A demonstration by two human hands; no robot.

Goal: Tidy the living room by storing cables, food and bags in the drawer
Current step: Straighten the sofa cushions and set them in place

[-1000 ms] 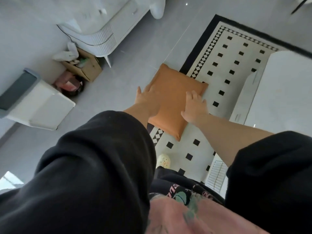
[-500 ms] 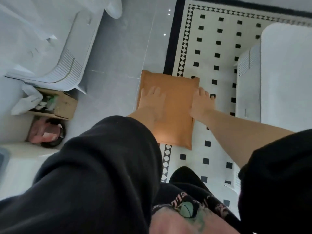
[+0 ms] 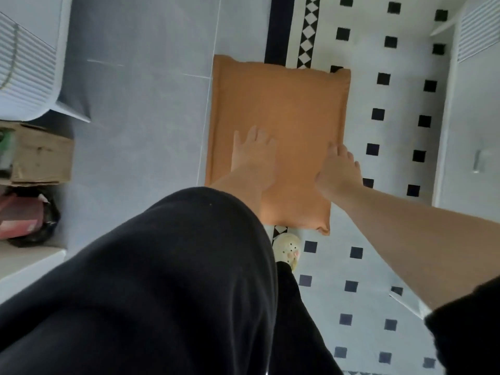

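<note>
Down on the floor [image 3: 151, 104], half on the tiles and half on the rug [image 3: 400, 98], an orange cushion [image 3: 278, 104] is laid flat, and both hands are stretched to its near half. The left hand [image 3: 254, 155] is spread over the cushion's middle, its fingers [image 3: 253, 133] straight and apart. The right hand [image 3: 338, 171] is set at the right edge, its fingers straight too, with nothing gripped. Whether the palms press the fabric or hover just above it cannot be told.

No cable or food can be made out. What looks like a red bag [image 3: 21, 220] is seen at the left edge, beside a box [image 3: 40, 155], well apart from the hands. A white unit [image 3: 470, 117] with a small handle [image 3: 477, 161] is seen at the right; it is judged the likely drawer, and shut.

The step in hand is judged a side one: the cushion is being straightened or readied for lifting. Next, its edges would have to be gripped by both hands, or the hands drawn off and turned left toward the bag.
</note>
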